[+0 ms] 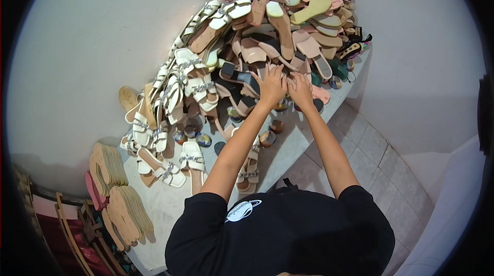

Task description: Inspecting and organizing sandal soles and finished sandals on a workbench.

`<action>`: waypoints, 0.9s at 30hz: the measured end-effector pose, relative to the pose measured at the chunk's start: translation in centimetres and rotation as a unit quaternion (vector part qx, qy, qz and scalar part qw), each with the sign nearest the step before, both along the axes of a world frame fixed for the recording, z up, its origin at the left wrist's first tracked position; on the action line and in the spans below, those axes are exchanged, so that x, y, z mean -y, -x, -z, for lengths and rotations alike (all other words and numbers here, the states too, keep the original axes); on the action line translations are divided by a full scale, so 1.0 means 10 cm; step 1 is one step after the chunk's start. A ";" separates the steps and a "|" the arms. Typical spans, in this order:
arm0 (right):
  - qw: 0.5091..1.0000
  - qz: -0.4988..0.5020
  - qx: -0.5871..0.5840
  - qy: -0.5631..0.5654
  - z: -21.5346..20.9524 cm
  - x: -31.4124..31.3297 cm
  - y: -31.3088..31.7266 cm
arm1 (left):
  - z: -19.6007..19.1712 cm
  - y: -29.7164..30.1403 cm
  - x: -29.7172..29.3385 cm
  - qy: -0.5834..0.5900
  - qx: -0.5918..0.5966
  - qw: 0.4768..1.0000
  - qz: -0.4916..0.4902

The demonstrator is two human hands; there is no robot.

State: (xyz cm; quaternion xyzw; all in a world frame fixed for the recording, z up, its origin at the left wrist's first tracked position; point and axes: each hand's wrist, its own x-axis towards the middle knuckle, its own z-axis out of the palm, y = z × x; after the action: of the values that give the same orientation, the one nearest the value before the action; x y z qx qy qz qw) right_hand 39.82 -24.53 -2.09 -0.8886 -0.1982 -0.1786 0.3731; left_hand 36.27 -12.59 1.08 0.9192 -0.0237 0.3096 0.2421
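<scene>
At the far left edge of the table, stacks of tan insoles stand on edge in fanned rows, with a few pink ones tucked beside them. Just right of these lie white strappy sandals with glittering bands, spilling up the left flank of a big heap of sandals that leans against the pale wall.

Both forearms reach straight out from the black-shirted body, nearly parallel and close together. The left hand lies palm down on the heap, fingers spread wide and pressed flat on a dark sandal with a beige footbed; it grips nothing that can be seen. The right hand sits just beside it, almost touching, also palm down with fingers splayed over pink sandals at the heap's lower middle. Whether its fingertips hook under a strap cannot be told.

Below the hands, a few small round multicoloured pieces lie scattered on the bare table top. Higher and to the right, the heap turns to tan, pink and yellowish soles, many upside down, with some black-trimmed and green pairs at the table's right edge. Beyond that edge is a grey tiled floor.
</scene>
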 end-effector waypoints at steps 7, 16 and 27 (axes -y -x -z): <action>0.998 0.008 -0.032 0.052 -0.11 -0.04 -0.67 | 0.02 -0.71 0.05 -0.004 -0.072 0.997 -0.028; 0.994 0.033 -0.051 0.089 -0.06 -0.26 -1.16 | 0.05 -1.10 -0.03 -0.010 -0.111 0.993 -0.037; 0.983 -0.042 -0.049 -0.174 -0.08 -0.19 -0.92 | -0.09 -1.02 0.00 0.086 0.009 0.993 -0.079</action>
State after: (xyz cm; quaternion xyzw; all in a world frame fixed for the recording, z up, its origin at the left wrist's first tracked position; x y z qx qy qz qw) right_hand 49.04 -22.60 -1.24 -0.8091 -0.1824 -0.1507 0.5380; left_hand 46.51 -12.55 1.97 0.8910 0.0734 0.3373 0.2950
